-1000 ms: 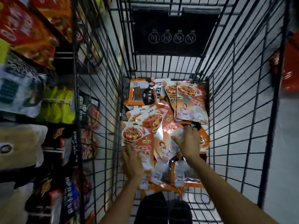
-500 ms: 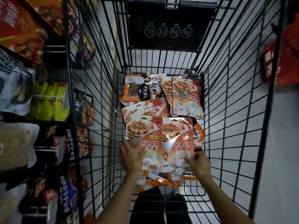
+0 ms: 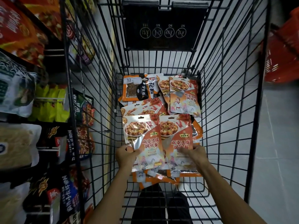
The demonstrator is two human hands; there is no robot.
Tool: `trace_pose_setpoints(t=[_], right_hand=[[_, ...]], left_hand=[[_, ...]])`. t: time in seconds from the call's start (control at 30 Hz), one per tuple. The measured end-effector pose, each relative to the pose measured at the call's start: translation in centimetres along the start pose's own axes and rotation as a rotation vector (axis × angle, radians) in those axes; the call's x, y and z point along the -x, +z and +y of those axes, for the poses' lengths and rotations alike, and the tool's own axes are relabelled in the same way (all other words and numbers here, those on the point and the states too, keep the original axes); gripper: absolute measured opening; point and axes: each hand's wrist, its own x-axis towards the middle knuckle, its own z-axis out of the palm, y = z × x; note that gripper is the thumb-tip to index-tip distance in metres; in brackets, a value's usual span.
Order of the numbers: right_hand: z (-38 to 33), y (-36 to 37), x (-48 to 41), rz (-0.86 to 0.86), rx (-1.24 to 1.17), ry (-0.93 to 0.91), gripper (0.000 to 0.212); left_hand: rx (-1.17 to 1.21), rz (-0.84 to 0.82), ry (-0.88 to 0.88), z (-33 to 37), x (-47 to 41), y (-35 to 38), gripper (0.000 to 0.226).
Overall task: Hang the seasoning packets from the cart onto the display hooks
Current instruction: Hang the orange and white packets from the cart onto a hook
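Note:
I look down into a black wire cart (image 3: 226,110) holding a pile of seasoning packets (image 3: 182,97). My left hand (image 3: 126,155) grips the lower left edge of an orange and silver packet (image 3: 142,136) that shows a tofu dish. My right hand (image 3: 194,153) holds a matching packet (image 3: 176,136) at its lower right side. Both packets are raised side by side above the pile, hang holes at the top. An orange and black packet (image 3: 134,89) lies at the cart's far left.
Display shelving with hanging bags (image 3: 48,104) runs along the left, close against the cart's side. Red baskets (image 3: 281,54) stand at the right on the grey tiled floor (image 3: 278,143). A black sign panel (image 3: 163,25) closes the cart's far end.
My right hand picked a second packet off the pile and brought it beside the one in my left. Both packets have risen and come closer to me.

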Motion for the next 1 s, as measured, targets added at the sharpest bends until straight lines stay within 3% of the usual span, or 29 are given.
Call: trace_pose_setpoints(t=[0.2, 0.4, 0.73, 0.83, 1.0], right_hand=[[-0.8, -0.3, 1.0, -0.226, -0.032, -0.003, 0.023], [-0.9, 0.4, 1.7, -0.140, 0.055, -0.104, 0.024], [-5.1, -2.1, 6.7, -0.128, -0.009, -0.211, 0.025], [-7.3, -3.0, 9.4, -0.170, -0.022, -0.283, 0.025], [-10.7, -4.3, 15.1, -0.297, -0.016, -0.427, 0.032]], left_hand=[[0.089, -0.130, -0.032, 0.1, 0.5, -0.7, 0.026], [-0.006, -0.272, -0.017, 0.6, 0.9, -1.5, 0.029], [0.115, -0.160, 0.176, 3.5, 4.7, -5.5, 0.034], [0.179, -0.162, 0.226, 4.7, 7.2, -7.6, 0.035], [0.293, -0.028, 0.346, 6.3, 13.1, -12.0, 0.029]])
